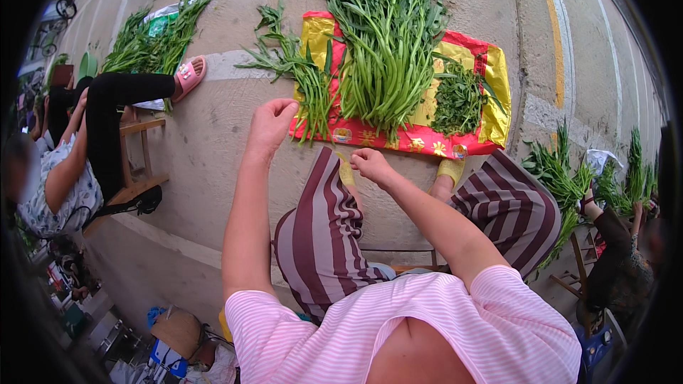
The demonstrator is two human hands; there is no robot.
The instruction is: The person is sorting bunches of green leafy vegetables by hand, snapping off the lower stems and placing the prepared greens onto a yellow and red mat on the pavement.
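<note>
My left hand (272, 126) is raised over the pavement, left of the near end of a thin bunch of water spinach (310, 85). Its fingers are curled and pressed together. Lower and to the right, my right hand (373, 166) hovers before the near edge of a red and yellow plastic sheet (492, 128), fingers closed in a pinch. I cannot make out anything in either hand. A large pile of water spinach (388, 50) lies mid-sheet, cut stem ends toward me. On its right sits a small heap of loose leaves and trimmings (459, 103).
At left a seated person's leg and pink slipper (191, 78) reach beside another heap of greens (146, 46) and a wooden stool (135, 163). Right of me, a person's hand is at more greens (562, 174). My yellow slippers (451, 169) are close to the sheet.
</note>
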